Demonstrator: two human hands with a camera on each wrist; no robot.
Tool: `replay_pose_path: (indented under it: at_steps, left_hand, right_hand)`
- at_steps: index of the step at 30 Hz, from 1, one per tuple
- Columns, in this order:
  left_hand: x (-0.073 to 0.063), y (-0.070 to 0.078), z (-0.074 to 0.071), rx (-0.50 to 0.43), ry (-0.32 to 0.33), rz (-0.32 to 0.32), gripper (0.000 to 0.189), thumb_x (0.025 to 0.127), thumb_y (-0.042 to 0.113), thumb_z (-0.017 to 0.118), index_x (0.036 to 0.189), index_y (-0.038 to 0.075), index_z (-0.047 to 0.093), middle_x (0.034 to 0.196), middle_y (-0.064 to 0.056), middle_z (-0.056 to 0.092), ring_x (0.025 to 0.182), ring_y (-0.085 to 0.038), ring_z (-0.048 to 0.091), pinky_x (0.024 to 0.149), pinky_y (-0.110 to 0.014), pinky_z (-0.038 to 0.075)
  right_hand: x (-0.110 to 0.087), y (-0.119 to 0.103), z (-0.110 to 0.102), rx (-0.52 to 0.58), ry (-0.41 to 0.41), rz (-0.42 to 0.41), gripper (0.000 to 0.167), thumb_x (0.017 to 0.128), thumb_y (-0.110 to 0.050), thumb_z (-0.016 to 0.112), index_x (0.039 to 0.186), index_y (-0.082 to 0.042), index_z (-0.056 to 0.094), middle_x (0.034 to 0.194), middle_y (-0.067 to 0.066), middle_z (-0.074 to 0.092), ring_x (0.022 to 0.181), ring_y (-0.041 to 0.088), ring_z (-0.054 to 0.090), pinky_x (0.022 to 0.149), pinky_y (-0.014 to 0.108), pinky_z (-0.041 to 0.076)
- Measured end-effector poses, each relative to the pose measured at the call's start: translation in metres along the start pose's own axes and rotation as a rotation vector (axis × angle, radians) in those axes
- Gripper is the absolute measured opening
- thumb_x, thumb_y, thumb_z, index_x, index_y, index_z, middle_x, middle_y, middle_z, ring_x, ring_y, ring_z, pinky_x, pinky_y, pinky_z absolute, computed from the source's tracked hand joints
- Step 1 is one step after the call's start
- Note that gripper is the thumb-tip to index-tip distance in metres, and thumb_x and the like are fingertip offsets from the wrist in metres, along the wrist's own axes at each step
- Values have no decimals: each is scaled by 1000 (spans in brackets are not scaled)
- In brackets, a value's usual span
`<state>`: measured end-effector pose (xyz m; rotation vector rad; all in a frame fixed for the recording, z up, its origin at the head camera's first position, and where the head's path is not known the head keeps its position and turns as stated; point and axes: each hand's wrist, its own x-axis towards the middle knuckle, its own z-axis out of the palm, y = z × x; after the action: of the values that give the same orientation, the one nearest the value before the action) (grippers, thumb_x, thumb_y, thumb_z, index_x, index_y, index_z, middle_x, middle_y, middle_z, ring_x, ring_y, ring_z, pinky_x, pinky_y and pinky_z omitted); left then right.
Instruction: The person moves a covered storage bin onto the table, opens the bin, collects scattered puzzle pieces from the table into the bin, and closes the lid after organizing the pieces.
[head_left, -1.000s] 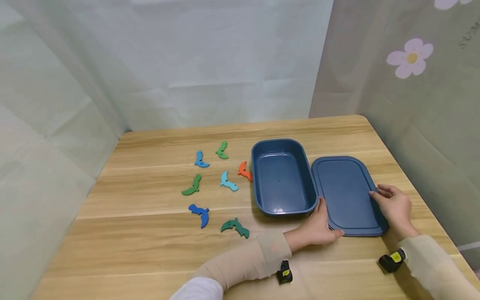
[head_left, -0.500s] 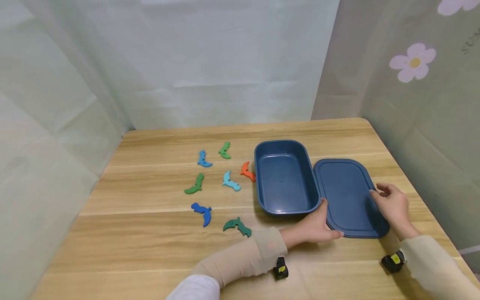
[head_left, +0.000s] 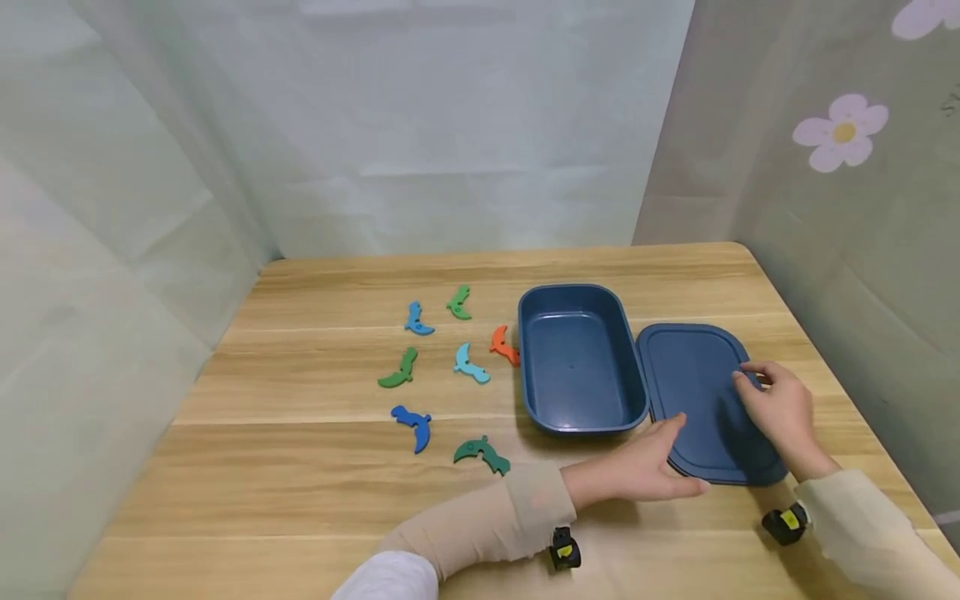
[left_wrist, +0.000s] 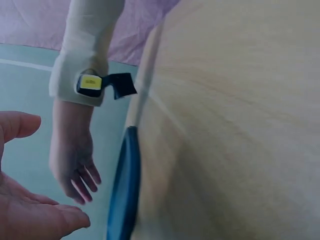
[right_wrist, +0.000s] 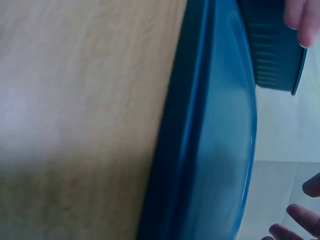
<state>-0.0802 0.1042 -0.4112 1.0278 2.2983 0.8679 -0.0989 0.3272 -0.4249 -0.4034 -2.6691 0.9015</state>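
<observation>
Well to the left of the left hand [head_left: 637,471], six flat crescent-shaped pieces [head_left: 468,367] are lying scattered on the wood-grain table [head_left: 262,467]. Beyond that hand's sleeve, an orange-red piece [head_left: 504,348] is sitting so close to the dark-blue box [head_left: 573,375] that contact cannot be told; it could be shoved or pinned if the box were bumped leftward. Just beyond the left hand, the box is standing upright and lidless. The left hand itself is being held with thumb and forefinger spread, nothing being grasped. Between the hands, the dark-blue lid [head_left: 693,392] is lying flat; its left edge could be snagged by the neighbouring box, or it could be skewed by one-sided pressure. Over its right edge, the right hand [head_left: 783,417] is being held loosely bent, apparently gripping nothing. Below that wrist, a black wrist camera [head_left: 785,524] is protruding and could be knocked.
</observation>
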Motion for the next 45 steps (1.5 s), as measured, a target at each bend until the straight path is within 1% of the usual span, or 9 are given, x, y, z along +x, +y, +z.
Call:
replay_pose_path:
  at_steps: [7,18,21,26,30,33,37,39,45]
  left_hand:
    - [-8,5,-8,-6,32,52,79,90,43,60,150,7,23,153,1,31,136,-7,34,106,-19,34]
    - [-26,5,-32,-89,86,138,62,92,31,61,143,10,36,144,-2,44,123,-5,50,97,-13,39]
    - [-29,4,-41,-106,99,138,56,93,28,60,141,9,39,140,-4,47,121,-6,52,96,-13,39]
    - [-31,2,-55,-147,145,154,51,94,24,59,139,8,42,136,-7,51,118,-9,56,95,-14,42]
    - [-32,-1,-69,-142,200,163,47,94,23,60,136,9,45,133,-7,54,114,-10,58,93,-12,42]
    - [-34,-4,-80,-135,247,169,43,94,22,59,133,9,49,131,-7,56,112,-9,59,93,-11,42]
    - [-33,-10,-94,-157,319,155,38,94,21,59,129,8,52,128,-7,57,110,-11,60,93,-13,43]
    - [-33,-13,-100,-183,354,142,36,94,20,59,127,8,53,128,-7,57,111,-14,61,93,-14,44]
    - [-34,-23,-115,-235,466,134,34,94,17,59,125,6,54,127,-10,57,113,-23,59,95,-23,46]
  right_hand:
    - [-3,-10,4,16,21,-186,27,88,-10,59,104,11,64,106,33,59,95,46,55,77,54,42]
    - [-10,-27,5,86,26,-288,26,86,-7,63,107,9,64,107,29,61,99,42,56,76,31,42]
    - [-12,-33,7,122,5,-313,27,86,-5,62,109,10,62,108,30,60,100,44,56,81,42,48]
    - [-17,-43,7,149,-34,-346,30,87,-4,62,113,12,59,112,32,58,103,47,53,83,61,43]
    - [-22,-50,9,137,-56,-385,33,87,-5,63,117,9,58,116,30,57,103,45,53,82,60,43]
    - [-26,-52,9,113,-57,-406,35,87,-8,64,119,6,58,118,27,57,102,43,54,83,49,45]
    - [-31,-58,10,105,-63,-435,36,86,-8,65,119,6,56,119,28,56,104,44,51,84,52,42]
    - [-34,-61,11,106,-65,-452,38,85,-7,65,119,6,55,119,30,55,105,46,49,82,62,38]
    - [-40,-66,16,111,-81,-485,43,83,-5,67,122,6,54,119,29,55,104,44,50,79,61,40]
